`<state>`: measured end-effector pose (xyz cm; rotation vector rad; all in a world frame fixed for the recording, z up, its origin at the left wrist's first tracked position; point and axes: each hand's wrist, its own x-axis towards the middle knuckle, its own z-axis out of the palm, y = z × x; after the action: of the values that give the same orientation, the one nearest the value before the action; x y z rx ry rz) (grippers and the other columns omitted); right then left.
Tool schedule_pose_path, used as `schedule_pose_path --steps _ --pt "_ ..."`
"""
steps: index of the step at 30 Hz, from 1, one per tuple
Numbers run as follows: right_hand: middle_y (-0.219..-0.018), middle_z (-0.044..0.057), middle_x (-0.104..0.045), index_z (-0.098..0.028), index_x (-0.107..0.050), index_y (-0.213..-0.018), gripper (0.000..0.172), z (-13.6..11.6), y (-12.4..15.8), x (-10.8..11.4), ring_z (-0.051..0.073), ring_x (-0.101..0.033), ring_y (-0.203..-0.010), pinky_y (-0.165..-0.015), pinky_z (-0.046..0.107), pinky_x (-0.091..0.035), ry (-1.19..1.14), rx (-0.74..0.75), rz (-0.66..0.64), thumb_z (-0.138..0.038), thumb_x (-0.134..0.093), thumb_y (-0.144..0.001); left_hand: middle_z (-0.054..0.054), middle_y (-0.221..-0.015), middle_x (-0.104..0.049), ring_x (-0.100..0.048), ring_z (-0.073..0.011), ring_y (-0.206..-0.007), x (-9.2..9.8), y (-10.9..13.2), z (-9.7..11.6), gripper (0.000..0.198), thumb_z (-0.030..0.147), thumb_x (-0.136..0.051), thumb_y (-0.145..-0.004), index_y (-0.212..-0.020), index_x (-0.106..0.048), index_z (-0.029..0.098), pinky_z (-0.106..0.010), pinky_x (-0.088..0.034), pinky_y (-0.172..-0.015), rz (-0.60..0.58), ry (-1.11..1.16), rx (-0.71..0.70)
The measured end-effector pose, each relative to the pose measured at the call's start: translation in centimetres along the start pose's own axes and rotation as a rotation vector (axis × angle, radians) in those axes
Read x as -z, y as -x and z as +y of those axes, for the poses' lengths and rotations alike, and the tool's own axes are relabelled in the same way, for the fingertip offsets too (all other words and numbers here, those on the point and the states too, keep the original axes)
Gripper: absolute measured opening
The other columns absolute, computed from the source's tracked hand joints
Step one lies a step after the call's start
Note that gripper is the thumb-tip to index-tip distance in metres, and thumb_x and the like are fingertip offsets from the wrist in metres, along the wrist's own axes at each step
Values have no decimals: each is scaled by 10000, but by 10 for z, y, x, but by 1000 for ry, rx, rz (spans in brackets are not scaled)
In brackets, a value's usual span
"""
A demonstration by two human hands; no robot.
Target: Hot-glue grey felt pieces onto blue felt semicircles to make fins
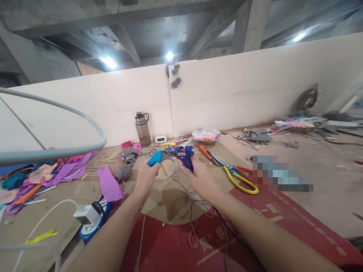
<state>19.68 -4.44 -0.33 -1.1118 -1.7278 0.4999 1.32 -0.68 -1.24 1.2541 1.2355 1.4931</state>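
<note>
My right hand [200, 173] is closed around the handle of a blue hot glue gun [183, 152], its nozzle pointing left. My left hand [146, 170] pinches a curved blue piece [155, 158] with a grey pointed part [168, 156] that reaches toward the glue gun. The nozzle is at or just above this piece; whether they touch I cannot tell. Thin grey yarn [193, 219] trails in loops below my hands. A ball of grey yarn [124, 172] lies left of my left hand, beside a grey knitted piece with pink dots [129, 155].
Yellow-handled scissors [241, 183] and orange-handled pliers [208, 154] lie right of my right hand. A water bottle [143, 130], a small white clock [160, 139] and a bowl [206, 136] stand near the wall. Coloured fabric scraps [51, 172], a blue power strip [95, 224] and a grey tube [93, 132] are left.
</note>
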Motion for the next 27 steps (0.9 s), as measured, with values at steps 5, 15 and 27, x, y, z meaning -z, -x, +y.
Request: schedule_pose_path --steps 5,15,27 --pt "-829 36 -614 -198 -512 -1036 265 18 -15 1 181 -569 -699 -667 345 -484 -260 -121 84 -286 -499 -786 79 -456 -339 -260 -38 -408 -2 -4 -2 261 183 -643 -577 -544 -384 179 -199 -151 -406 -134 154 105" --pt "-549 25 -537 -199 -419 -578 215 77 -50 -3 175 -571 -598 -566 302 -467 -119 -382 34 -190 -620 -655 35 -568 -470 -343 -14 -425 0 -6 8 199 137 -653 -536 -638 -482 133 -146 -169 -368 -187 451 335" --pt "-906 75 -638 -180 -474 -914 228 11 -16 -62 179 -615 -862 -773 335 -479 -504 -231 -67 -288 -561 -733 23 -519 -491 -382 -30 -415 -4 -4 8 165 149 -668 -537 -594 -516 116 -155 -218 -366 -179 384 225"
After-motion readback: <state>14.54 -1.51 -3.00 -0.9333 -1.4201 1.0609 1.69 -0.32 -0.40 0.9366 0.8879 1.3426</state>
